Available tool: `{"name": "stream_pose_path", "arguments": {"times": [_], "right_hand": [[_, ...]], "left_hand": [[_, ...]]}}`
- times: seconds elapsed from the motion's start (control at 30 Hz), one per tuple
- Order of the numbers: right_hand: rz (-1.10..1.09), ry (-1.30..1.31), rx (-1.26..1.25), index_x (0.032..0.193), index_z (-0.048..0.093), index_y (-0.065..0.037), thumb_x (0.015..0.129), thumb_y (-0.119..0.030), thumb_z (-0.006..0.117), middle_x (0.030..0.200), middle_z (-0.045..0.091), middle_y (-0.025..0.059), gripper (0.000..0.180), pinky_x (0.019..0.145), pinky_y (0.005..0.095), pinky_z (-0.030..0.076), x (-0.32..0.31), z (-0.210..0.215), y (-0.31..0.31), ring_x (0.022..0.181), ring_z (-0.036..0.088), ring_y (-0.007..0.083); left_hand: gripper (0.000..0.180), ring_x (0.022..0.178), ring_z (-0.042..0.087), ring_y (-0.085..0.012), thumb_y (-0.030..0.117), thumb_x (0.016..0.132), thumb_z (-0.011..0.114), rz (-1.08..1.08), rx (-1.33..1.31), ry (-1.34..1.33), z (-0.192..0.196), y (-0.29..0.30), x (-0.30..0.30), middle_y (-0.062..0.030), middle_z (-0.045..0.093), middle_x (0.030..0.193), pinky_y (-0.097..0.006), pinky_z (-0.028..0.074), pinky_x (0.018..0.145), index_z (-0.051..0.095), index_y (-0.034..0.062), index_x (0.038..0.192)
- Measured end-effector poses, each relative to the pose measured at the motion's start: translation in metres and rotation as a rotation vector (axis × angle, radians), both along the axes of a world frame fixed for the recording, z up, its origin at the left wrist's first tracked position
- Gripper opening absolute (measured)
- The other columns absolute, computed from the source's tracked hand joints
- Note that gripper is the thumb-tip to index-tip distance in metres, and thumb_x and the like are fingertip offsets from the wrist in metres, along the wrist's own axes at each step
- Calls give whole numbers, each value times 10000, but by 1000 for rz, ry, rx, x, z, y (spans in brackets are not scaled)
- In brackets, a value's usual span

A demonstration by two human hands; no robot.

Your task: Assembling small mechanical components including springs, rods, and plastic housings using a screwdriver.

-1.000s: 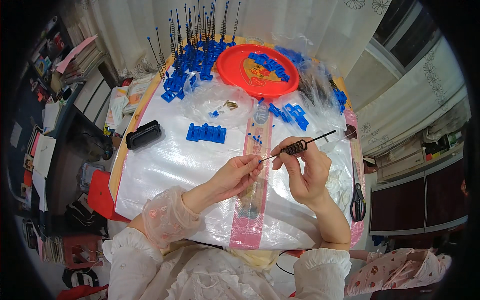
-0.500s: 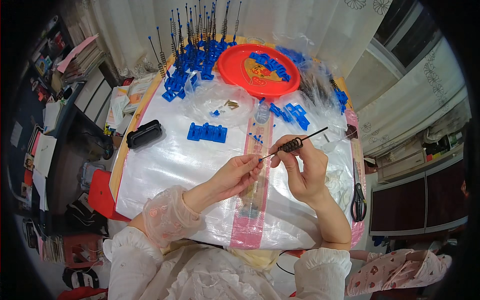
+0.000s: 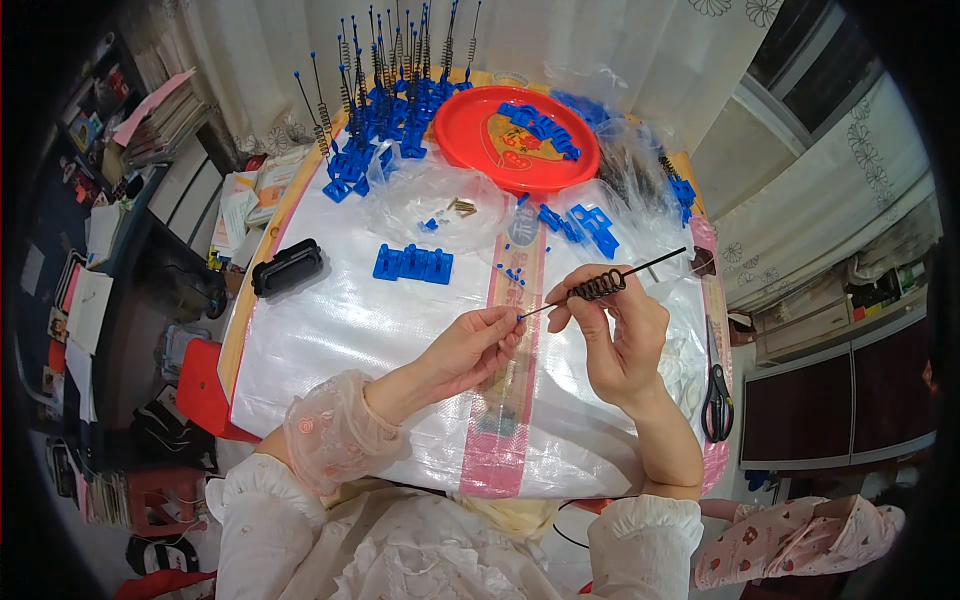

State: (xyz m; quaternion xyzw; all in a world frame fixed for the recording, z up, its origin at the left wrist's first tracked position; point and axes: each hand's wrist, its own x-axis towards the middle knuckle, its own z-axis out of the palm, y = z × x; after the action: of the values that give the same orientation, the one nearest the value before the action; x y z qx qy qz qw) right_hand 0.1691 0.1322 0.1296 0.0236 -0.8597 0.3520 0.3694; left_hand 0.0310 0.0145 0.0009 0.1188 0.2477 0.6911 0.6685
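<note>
A thin black rod with a coiled spring (image 3: 598, 286) slants up to the right above the middle of the table. My right hand (image 3: 632, 345) is closed around the coil, thumb and fingers pinching it. At the rod's lower end, my left hand (image 3: 462, 352) pinches a tiny blue cap (image 3: 520, 318) between thumb and forefinger. Loose blue caps (image 3: 514, 273) lie just beyond my hands. Farther left sits a row of joined blue plastic bases (image 3: 413, 264).
Upright spring rods on blue bases (image 3: 400, 110) crowd the far left. A red tray (image 3: 455, 150) with blue parts stands at the back, near a clear bag (image 3: 400, 195) with brass-coloured pins. Black scissors (image 3: 716, 400) lie at right, a black case (image 3: 288, 267) at left.
My right hand has shifted to the right with the coil, farther from my left hand. More bare rod shows between them. My left hand has stayed almost still.
</note>
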Motion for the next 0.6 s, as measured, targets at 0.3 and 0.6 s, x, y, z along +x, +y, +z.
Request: {"name": "stream_pose_path", "arguments": {"times": [0.3, 0.6], "right_hand": [[7, -14, 20, 1026, 559, 90, 954, 33, 535, 858, 697, 158, 94, 627, 279, 555, -1, 0, -1, 673, 699, 188], [-5, -4, 24, 1016, 559, 87, 958, 22, 537, 856, 693, 158, 89, 616, 282, 556, -1, -2, 1, 664, 697, 188]], "left_hand": [[190, 782, 537, -10, 237, 1023, 569, -8, 10, 18, 0, 0, 0, 47, 585, 908, -170, 478, 731, 621, 65, 1082], [178, 802, 565, -40, 199, 1015, 584, -1, 24, -48, -1, 0, 0, 6, 603, 947, -160, 514, 729, 628, 36, 1074]]}}
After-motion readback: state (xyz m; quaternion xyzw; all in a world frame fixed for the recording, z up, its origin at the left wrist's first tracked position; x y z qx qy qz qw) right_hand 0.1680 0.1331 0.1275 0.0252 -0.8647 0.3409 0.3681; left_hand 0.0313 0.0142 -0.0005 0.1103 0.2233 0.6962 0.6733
